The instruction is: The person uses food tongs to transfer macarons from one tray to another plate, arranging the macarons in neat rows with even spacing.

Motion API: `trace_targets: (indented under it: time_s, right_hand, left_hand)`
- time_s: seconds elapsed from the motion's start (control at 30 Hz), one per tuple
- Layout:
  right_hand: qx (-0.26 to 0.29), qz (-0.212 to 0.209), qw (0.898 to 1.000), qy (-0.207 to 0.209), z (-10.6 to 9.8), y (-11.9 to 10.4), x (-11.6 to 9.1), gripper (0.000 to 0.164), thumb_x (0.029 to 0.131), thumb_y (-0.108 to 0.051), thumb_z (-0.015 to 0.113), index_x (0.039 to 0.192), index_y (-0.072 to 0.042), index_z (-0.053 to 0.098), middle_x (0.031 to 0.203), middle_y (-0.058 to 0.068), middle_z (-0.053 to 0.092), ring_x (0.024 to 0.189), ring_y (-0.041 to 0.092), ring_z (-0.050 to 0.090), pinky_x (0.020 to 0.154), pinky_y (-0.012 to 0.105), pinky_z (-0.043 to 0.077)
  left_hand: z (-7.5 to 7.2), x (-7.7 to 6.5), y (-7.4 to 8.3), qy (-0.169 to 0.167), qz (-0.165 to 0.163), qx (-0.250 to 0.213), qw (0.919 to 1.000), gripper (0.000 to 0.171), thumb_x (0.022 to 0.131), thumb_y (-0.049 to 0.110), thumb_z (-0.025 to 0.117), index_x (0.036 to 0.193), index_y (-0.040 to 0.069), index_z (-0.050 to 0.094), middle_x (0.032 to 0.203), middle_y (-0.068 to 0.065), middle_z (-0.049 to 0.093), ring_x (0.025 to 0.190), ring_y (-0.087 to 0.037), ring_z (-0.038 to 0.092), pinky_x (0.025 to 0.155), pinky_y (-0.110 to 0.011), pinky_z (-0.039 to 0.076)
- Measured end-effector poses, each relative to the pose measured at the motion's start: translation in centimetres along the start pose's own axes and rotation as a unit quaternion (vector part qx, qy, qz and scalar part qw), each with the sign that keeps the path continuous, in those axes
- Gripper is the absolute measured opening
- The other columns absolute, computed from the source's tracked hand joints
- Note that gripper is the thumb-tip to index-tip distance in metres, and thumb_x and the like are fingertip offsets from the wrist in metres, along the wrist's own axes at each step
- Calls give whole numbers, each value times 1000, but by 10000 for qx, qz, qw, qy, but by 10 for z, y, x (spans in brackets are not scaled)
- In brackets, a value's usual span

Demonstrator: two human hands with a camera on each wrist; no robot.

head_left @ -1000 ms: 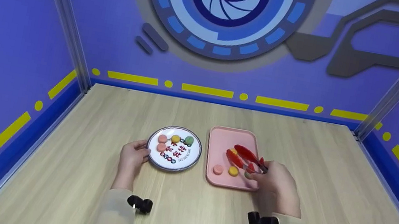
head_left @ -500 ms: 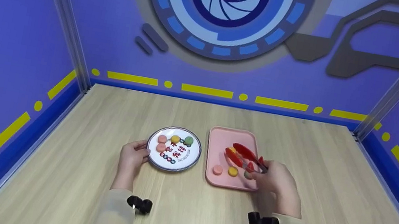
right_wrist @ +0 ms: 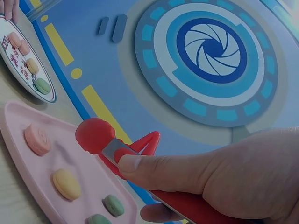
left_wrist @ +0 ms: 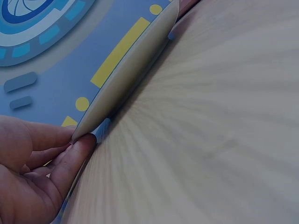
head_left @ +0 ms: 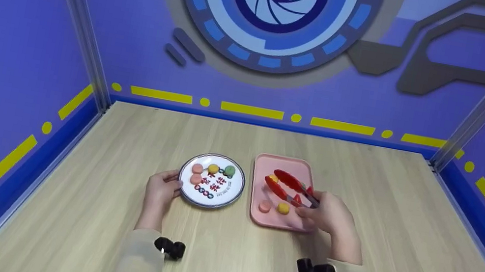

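My left hand (head_left: 161, 190) pinches the left rim of a white plate (head_left: 217, 196) with red lettering and a dark edge. On it lie two pink macarons (head_left: 197, 174), a yellow macaron (head_left: 213, 169) and a green macaron (head_left: 229, 170). My right hand (head_left: 332, 214) holds red-tipped tongs (head_left: 288, 180) above a pink tray (head_left: 285, 163). Between the tong tips sits another yellow macaron (head_left: 273, 179), hidden behind them in the right wrist view. The tray also bears a pink macaron (right_wrist: 37, 139), a yellow macaron (right_wrist: 66, 184) and two green macarons (right_wrist: 113, 205).
Plate and tray stand side by side on a light wooden table (head_left: 220, 261), with a narrow gap between them. Blue printed walls (head_left: 250, 92) with metal corner posts enclose the back and sides.
My right hand has moved a little left, carrying the tongs and the yellow macaron in their tips toward the plate. The left hand and plate have not moved.
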State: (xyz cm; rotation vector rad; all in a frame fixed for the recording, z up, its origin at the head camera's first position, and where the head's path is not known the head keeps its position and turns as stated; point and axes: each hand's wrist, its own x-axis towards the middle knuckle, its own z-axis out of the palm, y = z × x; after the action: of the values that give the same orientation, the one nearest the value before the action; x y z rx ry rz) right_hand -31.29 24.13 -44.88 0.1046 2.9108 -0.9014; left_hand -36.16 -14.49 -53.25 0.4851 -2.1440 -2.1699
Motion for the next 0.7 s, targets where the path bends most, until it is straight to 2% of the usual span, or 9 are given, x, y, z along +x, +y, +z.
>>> trace_targets:
  time_s: [0.07,0.2,0.3,0.37,0.5,0.7]
  right_hand:
    - [-29,-73,10000,8,2,-3,0,55,84,-26,86,129,0,67,99,12,70,85,25,58,69,29,47]
    - [-110,-130,9999,-7,7,-11,-1,64,84,-26,86,138,-1,63,108,14,70,89,26,58,71,31,50]
    - [-227,-312,9992,32,12,-18,-1,62,84,-27,86,138,-4,64,102,13,70,85,25,58,69,32,49]
    - [-268,-434,9987,81,16,-22,-2,56,83,-27,87,132,-7,68,95,10,68,82,24,57,67,30,48]
    - [-316,-763,9963,242,23,-30,-3,38,81,-26,89,111,-9,72,83,6,62,74,22,54,62,29,43]
    - [-343,-1029,9936,299,35,-42,-3,35,81,-24,89,109,-10,75,81,4,61,70,20,55,60,27,45]
  left_hand:
    - [0,0,0,4,-3,25,10000,45,97,-10,56,142,-13,51,138,-34,57,108,-26,65,77,-22,61]
    - [0,0,0,19,-88,170,9998,46,97,-9,57,143,-11,51,139,-32,58,114,-28,65,82,-25,62]
    - [0,0,0,20,-137,188,9997,46,98,-8,57,143,-10,52,139,-31,58,114,-28,65,83,-26,62]
    - [-1,0,1,20,-154,190,9997,46,98,-8,57,143,-10,52,139,-31,58,113,-27,65,83,-26,62]
    - [-1,-1,2,39,-193,220,9996,46,98,-7,57,143,-9,52,139,-29,59,115,-27,64,83,-26,62]
    - [0,0,2,-2,-153,54,9999,46,98,-8,57,143,-11,51,141,-31,57,118,-30,64,82,-24,62]
